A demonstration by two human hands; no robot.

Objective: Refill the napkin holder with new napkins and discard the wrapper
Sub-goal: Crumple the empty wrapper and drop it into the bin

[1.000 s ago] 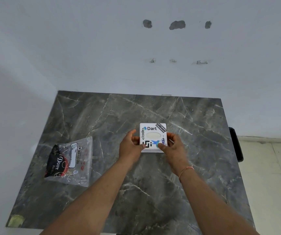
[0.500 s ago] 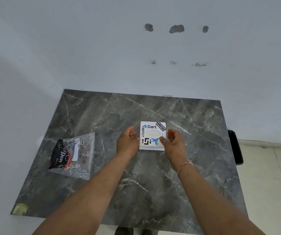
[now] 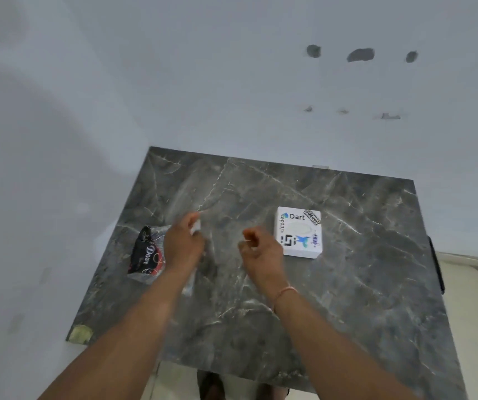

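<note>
Left hand (image 3: 184,245) is resting over the clear wrapper (image 3: 148,252) at the bench's (image 3: 347,298) left, its grip blurred and unreadable, while the right hand (image 3: 262,251), loosely curled and empty, is hovering beside the white napkin holder (image 3: 298,232).

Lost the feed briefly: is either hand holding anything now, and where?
Right hand holds nothing. Left hand covers the clear wrapper; blur hides any grip. Napkin holder lies untouched.

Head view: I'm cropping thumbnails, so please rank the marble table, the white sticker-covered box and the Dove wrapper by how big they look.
1. Marble table, by far the largest.
2 and 3. White sticker-covered box and Dove wrapper: unranked, since they look alike in size and the left hand covers part of the wrapper.
</note>
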